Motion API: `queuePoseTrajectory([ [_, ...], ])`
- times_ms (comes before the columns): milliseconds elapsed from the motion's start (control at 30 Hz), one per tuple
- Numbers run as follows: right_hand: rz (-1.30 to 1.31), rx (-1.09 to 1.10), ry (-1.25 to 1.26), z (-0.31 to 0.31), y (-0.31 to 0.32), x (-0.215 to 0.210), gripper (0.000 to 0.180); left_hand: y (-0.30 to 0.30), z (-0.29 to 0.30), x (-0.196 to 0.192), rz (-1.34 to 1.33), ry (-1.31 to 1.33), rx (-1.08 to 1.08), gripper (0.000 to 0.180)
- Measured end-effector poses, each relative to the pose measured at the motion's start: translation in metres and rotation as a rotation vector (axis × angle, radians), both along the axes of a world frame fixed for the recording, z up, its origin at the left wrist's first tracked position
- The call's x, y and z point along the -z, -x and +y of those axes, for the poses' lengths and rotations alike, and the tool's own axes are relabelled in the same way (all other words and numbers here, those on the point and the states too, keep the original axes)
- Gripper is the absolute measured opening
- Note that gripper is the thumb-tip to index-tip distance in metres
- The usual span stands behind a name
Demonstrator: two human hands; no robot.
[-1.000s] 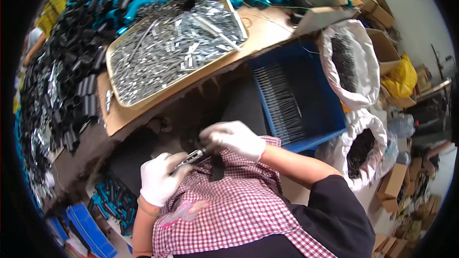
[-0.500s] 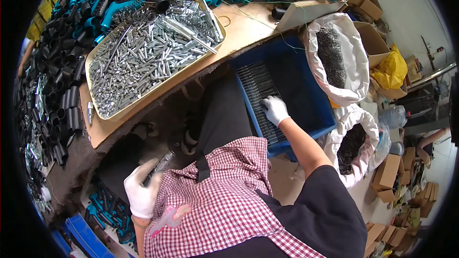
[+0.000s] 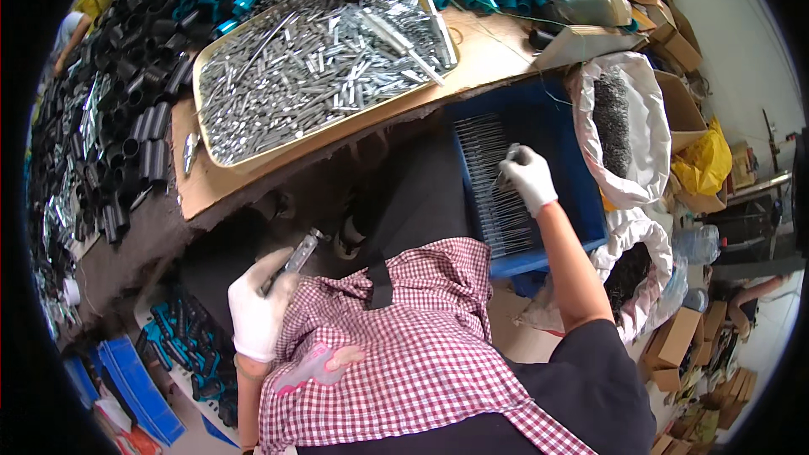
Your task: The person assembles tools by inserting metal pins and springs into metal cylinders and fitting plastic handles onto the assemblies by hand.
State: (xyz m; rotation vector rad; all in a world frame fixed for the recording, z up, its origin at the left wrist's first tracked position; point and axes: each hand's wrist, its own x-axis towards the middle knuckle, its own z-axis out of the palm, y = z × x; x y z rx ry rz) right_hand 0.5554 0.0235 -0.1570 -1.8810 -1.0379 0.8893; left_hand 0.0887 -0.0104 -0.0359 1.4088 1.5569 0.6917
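Metal rod (image 3: 299, 254) — slim, silvery — in left hand (image 3: 257, 312).

Right hand (image 3: 529, 179) hides what it's pinching; pins (image 3: 497, 194) too small to tell.

Wooden bench (image 3: 489, 55); tray (image 3: 202, 84) of metal pins (image 3: 320, 67).

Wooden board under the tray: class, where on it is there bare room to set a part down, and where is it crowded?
On the wooden board, bare strips lie right of the metal tray and along its near edge. The tray brims with silver parts; black tubes crowd the left.
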Motion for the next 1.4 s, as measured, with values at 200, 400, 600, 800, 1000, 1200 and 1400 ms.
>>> queuePoseTrajectory([
  [200,1.259,-0.353,-0.122,-0.009,0.168,-0.084,0.031,0.004,0.002,-0.001,-0.039,-0.114,0.132,0.048],
  [400,1.378,-0.598,0.140,-0.011,0.286,-0.108,0.035,0.030,-0.016,-0.022,-0.107,-0.353,-0.121,0.060],
  [600,1.024,-0.827,0.236,-0.007,0.305,-0.123,0.039,0.063,-0.034,-0.018,-0.100,-0.337,-0.283,0.042],
  [800,0.812,-0.813,0.230,-0.007,0.309,-0.126,0.035,0.062,-0.032,-0.023,-0.058,-0.326,-0.265,0.040],
  [1000,0.370,-0.701,-0.037,0.006,0.285,-0.133,0.016,0.066,-0.028,-0.034,0.067,-0.397,-0.100,0.039],
  [1200,0.262,-0.672,-0.111,0.017,0.245,-0.170,0.016,0.072,-0.033,-0.037,0.096,-0.482,0.042,0.037],
  [1400,0.174,-0.887,-0.029,0.012,0.266,-0.183,0.023,0.061,-0.030,-0.042,0.110,-0.505,0.135,0.031],
])
